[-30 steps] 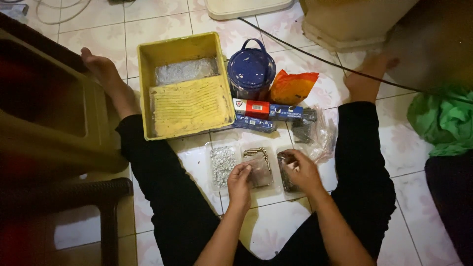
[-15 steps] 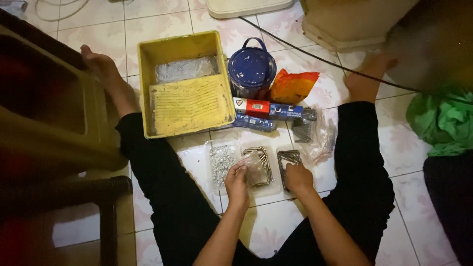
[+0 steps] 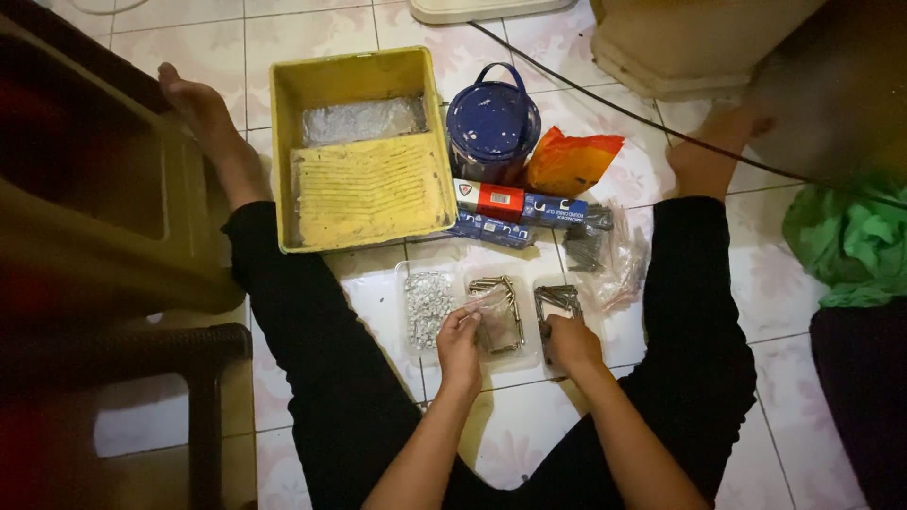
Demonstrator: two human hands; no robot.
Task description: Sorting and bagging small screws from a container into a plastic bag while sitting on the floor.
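1. Your left hand [image 3: 460, 332] pinches the clear bag of long screws [image 3: 498, 312], just below the yellow tray [image 3: 359, 151]
2. Your right hand [image 3: 572, 340] rests, fingers curled, on the neighbouring bag [image 3: 557, 300]
3. Sorting hardware; next probably needs a steady pinch

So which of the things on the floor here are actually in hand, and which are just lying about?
In hand:
- left hand fingering the middle clear bag of long fasteners
- right hand on the right-hand bag of dark fasteners
- bag of small silvery fasteners, beside the left hand

Lying about:
- yellow paint tray
- blue lidded tin
- orange packet
- long boxes
- green cloth
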